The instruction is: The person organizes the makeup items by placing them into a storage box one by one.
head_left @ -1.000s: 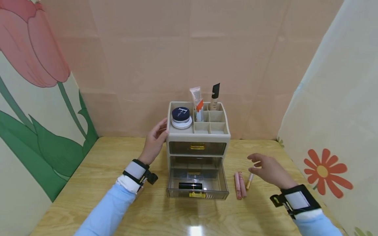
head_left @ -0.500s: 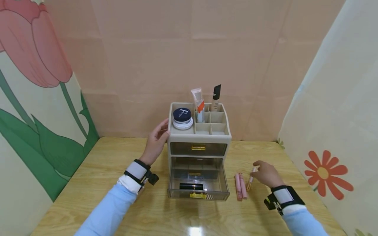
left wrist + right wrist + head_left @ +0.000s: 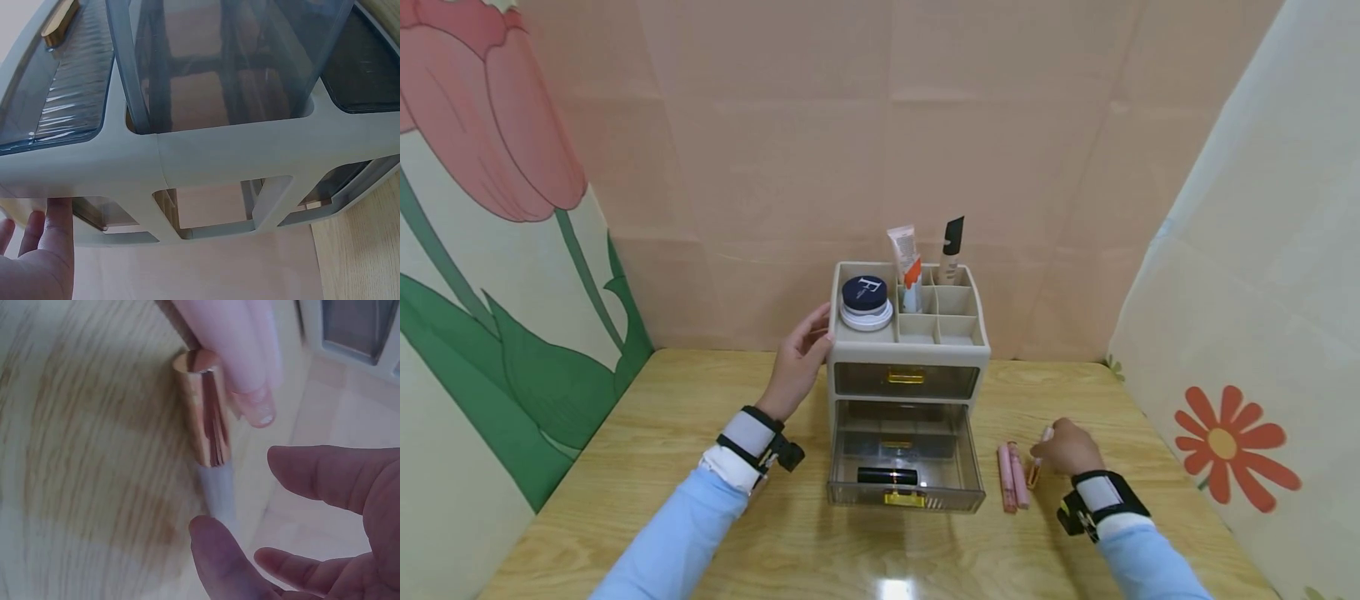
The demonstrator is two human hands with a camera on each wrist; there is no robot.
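Slim tube (image 3: 209,437): glossy gold end, pale body; right hand (image 3: 1070,448) parted, left hand (image 3: 794,367) spread against organizer (image 3: 910,357).

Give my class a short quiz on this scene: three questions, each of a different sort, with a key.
1. Multiple choice: what lies in the open drawer?
A) the jar
B) the black tube
C) the squeeze tube

2. True or false: the left hand touches the side of the organizer.

3. Count: how many pink tubes lie side by side between the organizer and the right hand?

Key: 1. B; 2. True; 3. Two.
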